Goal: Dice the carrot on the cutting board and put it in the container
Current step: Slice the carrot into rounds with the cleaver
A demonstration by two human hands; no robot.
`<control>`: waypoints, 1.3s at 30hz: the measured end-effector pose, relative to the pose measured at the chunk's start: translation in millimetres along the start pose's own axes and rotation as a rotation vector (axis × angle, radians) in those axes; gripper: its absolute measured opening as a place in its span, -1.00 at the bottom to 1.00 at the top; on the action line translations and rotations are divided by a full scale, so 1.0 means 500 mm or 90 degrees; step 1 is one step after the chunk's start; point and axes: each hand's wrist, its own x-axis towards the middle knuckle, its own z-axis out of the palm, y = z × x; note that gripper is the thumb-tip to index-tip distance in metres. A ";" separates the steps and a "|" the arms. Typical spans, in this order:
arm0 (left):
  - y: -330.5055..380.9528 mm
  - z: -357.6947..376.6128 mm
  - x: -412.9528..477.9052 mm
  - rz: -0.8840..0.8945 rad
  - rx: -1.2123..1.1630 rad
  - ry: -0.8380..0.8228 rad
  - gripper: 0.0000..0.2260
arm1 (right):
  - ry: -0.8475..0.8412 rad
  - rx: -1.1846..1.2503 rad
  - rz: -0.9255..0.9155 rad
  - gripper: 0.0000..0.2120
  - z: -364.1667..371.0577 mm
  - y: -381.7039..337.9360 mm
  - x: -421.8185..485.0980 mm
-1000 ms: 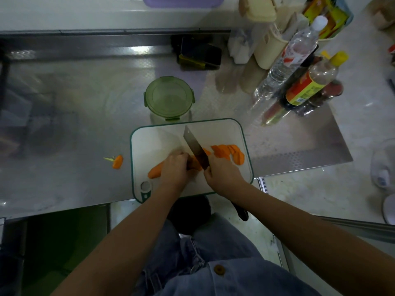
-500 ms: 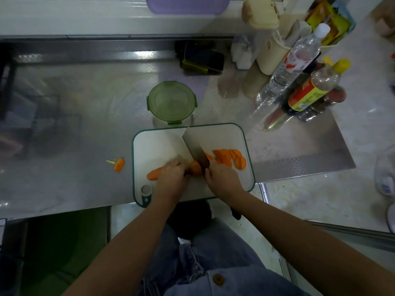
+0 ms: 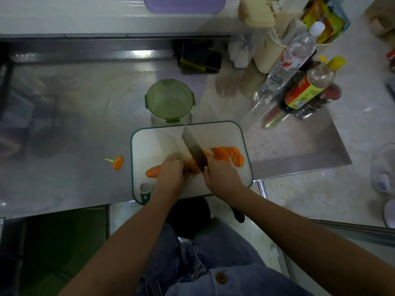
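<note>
Left hand (image 3: 171, 177) lies knuckles-up on the cutting board (image 3: 154, 146), its fingers curled over the carrot (image 3: 154, 171) and holding it down. The tapered end of the carrot sticks out to the left of the hand, and the thick cut end shows just to the right of the fingertips. The forearm reaches in from the lower left.

A knife (image 3: 195, 151) stands against that cut end, its blade angled up and to the left, with the tip near the far edge of the board. The right hand (image 3: 222, 178) is closed round the knife handle, close up to the blade; the dark butt of the handle pokes out below the wrist, past the near edge of the board. Orange slices (image 3: 228, 155) lie overlapping on the right part of the board, close beside the blade.

On the steel counter (image 3: 64, 124), left of the board, sits a cut-off carrot top (image 3: 118, 163) with a bit of green stem. A round container (image 3: 170, 101) with a green clip lid stands just behind the board's far edge, lid on. Further back is a dark boxy object (image 3: 201, 58). Far right, a clear bottle (image 3: 288, 67) and a yellow-capped bottle (image 3: 310, 86) stand well clear of the board.
</note>
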 end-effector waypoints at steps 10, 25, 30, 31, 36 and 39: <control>0.000 -0.005 -0.001 0.009 -0.004 -0.014 -0.88 | -0.004 -0.027 0.029 -0.82 0.031 -0.004 -0.007; 0.006 -0.007 0.003 -0.021 0.001 -0.031 -0.83 | 0.012 -0.019 -0.019 -0.62 0.030 0.014 0.018; 0.008 -0.004 0.000 -0.042 -0.028 -0.017 -0.88 | 0.043 0.006 -0.066 -0.70 -0.004 0.010 0.006; 0.009 -0.005 0.002 -0.046 -0.031 -0.022 -0.88 | 0.033 0.003 -0.072 -0.70 -0.009 0.009 0.003; 0.007 -0.007 0.006 -0.049 -0.043 -0.047 -0.86 | 0.001 -0.041 -0.085 -0.65 -0.023 0.001 -0.003; 0.009 -0.010 0.007 -0.057 -0.013 -0.055 -0.84 | -0.034 -0.018 -0.069 -0.62 -0.022 -0.003 -0.004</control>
